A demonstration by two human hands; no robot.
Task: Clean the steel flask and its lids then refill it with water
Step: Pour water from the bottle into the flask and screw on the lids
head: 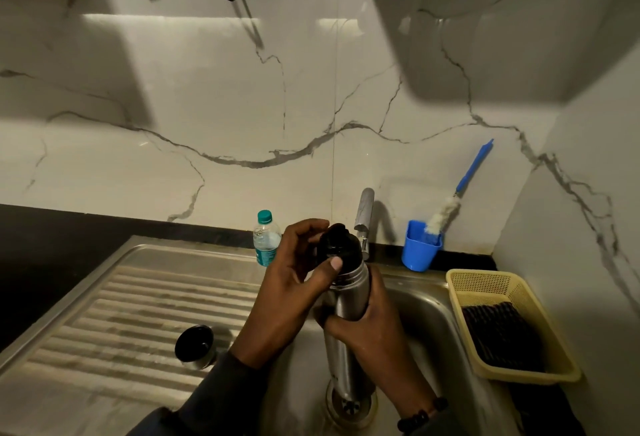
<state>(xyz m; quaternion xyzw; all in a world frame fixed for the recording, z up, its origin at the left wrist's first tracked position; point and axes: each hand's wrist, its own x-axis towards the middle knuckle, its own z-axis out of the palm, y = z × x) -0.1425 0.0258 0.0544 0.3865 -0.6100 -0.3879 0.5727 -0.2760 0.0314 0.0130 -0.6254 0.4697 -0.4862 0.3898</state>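
I am holding the steel flask [346, 300] over the sink [429, 300], my right hand [374, 328] wrapping its middle, my left hand [294, 273] pinching the black stopper [334, 241]. Wet fingers might be slipping, dropping it.

You hold the shiny steel flask [346, 300] upright over the sink, above the drain. Its black inner lid [335, 241] sits on top. The outer cup lid [194, 346], steel with a dark inside, lies on its side on the ridged drainboard, well apart.
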